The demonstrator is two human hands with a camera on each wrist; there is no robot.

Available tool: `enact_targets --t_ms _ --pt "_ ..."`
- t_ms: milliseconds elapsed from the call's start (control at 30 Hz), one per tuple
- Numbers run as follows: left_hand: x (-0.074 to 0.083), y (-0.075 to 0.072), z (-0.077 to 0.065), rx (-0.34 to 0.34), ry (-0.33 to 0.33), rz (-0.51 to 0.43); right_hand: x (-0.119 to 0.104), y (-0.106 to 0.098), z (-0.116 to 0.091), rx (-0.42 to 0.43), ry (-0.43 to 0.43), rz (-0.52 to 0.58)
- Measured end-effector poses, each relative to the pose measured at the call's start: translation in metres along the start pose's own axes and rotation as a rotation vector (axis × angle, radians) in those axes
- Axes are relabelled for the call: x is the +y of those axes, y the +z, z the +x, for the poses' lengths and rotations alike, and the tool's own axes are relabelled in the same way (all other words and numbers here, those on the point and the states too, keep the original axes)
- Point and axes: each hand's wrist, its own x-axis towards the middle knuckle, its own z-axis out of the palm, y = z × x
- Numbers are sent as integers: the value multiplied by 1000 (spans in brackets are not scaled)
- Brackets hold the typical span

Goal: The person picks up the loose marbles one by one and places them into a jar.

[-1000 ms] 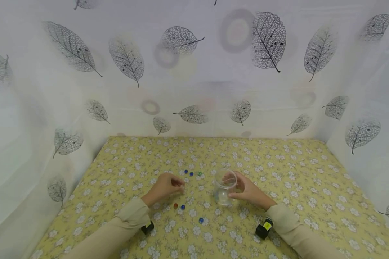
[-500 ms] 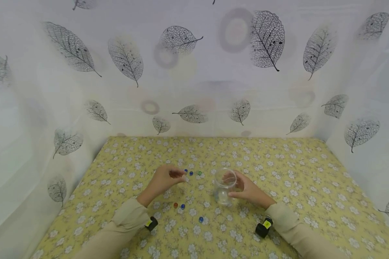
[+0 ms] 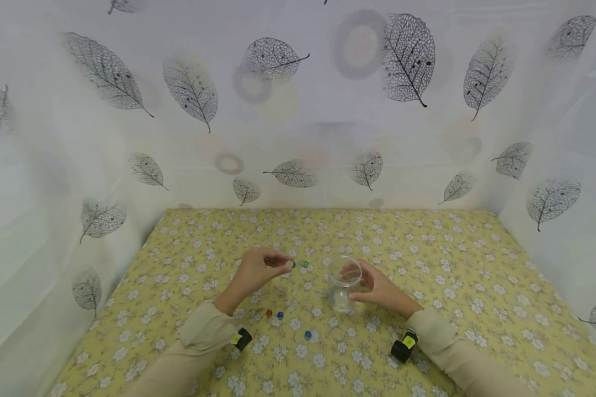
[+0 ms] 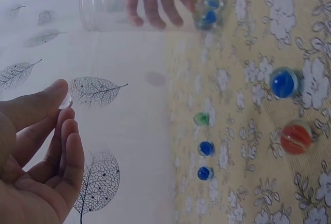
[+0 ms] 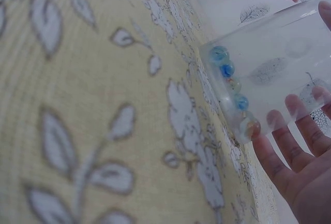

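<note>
My left hand (image 3: pixel 258 270) pinches a clear glass marble (image 4: pixel 66 101) between thumb and fingertips, held above the cloth. In the head view its fingertips reach beside a blue marble (image 3: pixel 293 264) and a green marble (image 3: pixel 305 264). A clear plastic jar (image 3: pixel 339 298) stands upright to the right of these, and my right hand (image 3: pixel 379 289) grips its right side, fingers spread round the wall. Several coloured marbles (image 5: pixel 226 70) lie on the jar's bottom. Nearer the front, an orange-red marble (image 3: pixel 269 313) and a blue marble (image 3: pixel 280 315) lie side by side.
Another blue marble (image 3: pixel 308 334) lies alone in front of the jar. A yellow flowered cloth (image 3: pixel 427 248) covers the table. White curtains (image 3: pixel 298 127) printed with leaves enclose the back and both sides.
My left hand has moved away from me and slightly right, keeping its pinch, and now hides one of the back blue marbles. My right hand and the jar stay in place.
</note>
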Motion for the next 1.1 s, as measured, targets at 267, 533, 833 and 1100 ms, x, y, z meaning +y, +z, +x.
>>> enact_targets --t_ms 267,533,833,1100 --pt "10 4 3 2 31 -28 -2 0 0 -7 3 16" --pt "13 11 8 2 54 -27 -2 -1 -1 -5 6 19" --pt "18 18 11 -1 79 -46 1 -1 0 -5 2 -1" --pt "24 25 14 -24 108 -55 1 -1 0 -3 6 6"
